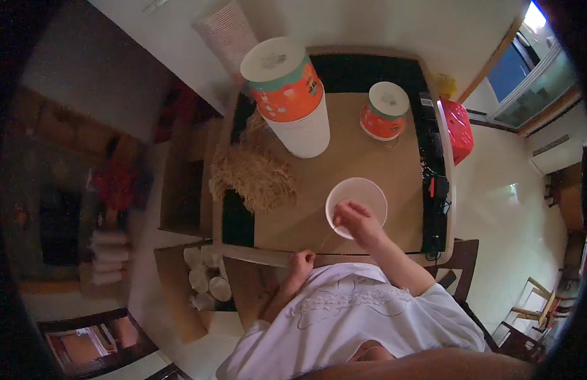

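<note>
On the brown board of the table (363,145) stands a white paper bucket (370,183) with its mouth up. My right hand (357,218) reaches over its near rim, fingers pinched together at the inner wall. A thin pale strand (327,239) runs from those fingertips down toward my left hand (302,263). That hand is closed at the table's front edge, left of the bucket, its fingertips where the strand ends. A heap of tan stringy strands (258,174) lies at the table's left side.
Behind the heap rises a tall stack of upside-down orange and green buckets (287,98), with another white stack (225,38) by the wall. One short upturned bucket (386,113) stands back right. Power strips and cables (436,190) line the right edge. A carton of white cups (208,278) sits lower left.
</note>
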### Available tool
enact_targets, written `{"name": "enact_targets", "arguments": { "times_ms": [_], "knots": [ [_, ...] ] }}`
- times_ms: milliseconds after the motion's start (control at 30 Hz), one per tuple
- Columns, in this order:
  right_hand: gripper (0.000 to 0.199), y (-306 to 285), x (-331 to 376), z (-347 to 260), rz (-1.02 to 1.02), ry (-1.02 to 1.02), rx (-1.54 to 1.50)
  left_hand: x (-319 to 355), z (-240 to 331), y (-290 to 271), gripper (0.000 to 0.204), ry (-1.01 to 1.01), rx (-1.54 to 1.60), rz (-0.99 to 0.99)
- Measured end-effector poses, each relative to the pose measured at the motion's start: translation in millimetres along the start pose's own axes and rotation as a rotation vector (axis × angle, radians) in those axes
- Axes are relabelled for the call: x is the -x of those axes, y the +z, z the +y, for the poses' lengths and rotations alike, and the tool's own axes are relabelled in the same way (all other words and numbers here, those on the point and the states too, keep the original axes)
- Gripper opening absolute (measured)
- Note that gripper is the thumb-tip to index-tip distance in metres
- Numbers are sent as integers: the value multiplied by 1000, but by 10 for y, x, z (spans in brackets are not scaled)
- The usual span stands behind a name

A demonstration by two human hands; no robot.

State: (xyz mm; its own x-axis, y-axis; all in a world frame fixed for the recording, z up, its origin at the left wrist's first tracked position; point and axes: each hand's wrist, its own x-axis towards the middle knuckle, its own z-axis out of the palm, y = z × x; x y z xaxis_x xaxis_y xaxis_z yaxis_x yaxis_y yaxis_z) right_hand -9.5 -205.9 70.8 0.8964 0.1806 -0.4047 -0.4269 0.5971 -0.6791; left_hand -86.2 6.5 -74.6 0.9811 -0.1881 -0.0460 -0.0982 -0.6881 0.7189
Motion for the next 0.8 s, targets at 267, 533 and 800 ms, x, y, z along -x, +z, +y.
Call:
{"name": "enact_targets", "arguments": {
  "times_ms": [267,533,800],
  "knots": [
    [11,-258,127,-529,68,-194,-164,254,-739,165,10,-120,-203,-339],
    [9,-370,112,-359,102,-191,83,-416,242,-239,13,-99,3,-295],
    [17,-266,216,-40,-102,74,158,-982,1406,-684,20,20,930,-298]
  ]
}}
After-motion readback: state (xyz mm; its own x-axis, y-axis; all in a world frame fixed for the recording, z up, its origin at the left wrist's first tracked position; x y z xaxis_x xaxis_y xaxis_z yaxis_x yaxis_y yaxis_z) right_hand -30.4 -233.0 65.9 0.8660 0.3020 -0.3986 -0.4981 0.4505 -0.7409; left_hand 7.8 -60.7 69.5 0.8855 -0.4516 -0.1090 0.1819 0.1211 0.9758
